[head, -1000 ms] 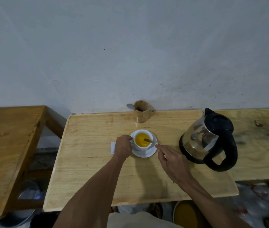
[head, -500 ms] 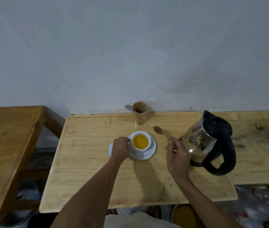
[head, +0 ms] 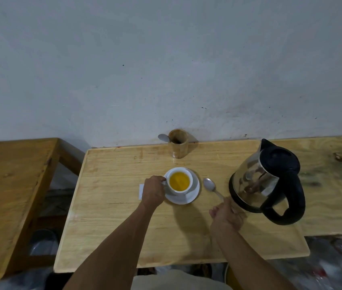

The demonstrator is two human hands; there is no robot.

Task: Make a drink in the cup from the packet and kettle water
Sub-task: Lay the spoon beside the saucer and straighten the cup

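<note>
A white cup [head: 179, 191] filled with yellow drink stands on a white saucer [head: 187, 198] in the middle of the light wooden table [head: 111, 206]. My left hand [head: 153, 192] grips the cup's handle from the left. A white packet [head: 140, 191] peeks out from under that hand. A metal spoon [head: 209, 184] lies low beside the saucer on its right. Its handle runs back to the fingertips of my right hand [head: 226, 215], which pinch its end. The steel kettle [head: 258, 181] with black lid and handle stands just right of that hand.
A wooden cup-shaped holder [head: 178, 146] with another spoon [head: 163, 137] beside it stands against the grey wall. A darker wooden table [head: 9, 185] sits to the left across a gap. Bags and clutter lie on the floor below the table's front edge.
My right hand lifted the spoon out of the cup, carried it right, then lowered it beside the saucer. The left hand has stayed on the cup handle.
</note>
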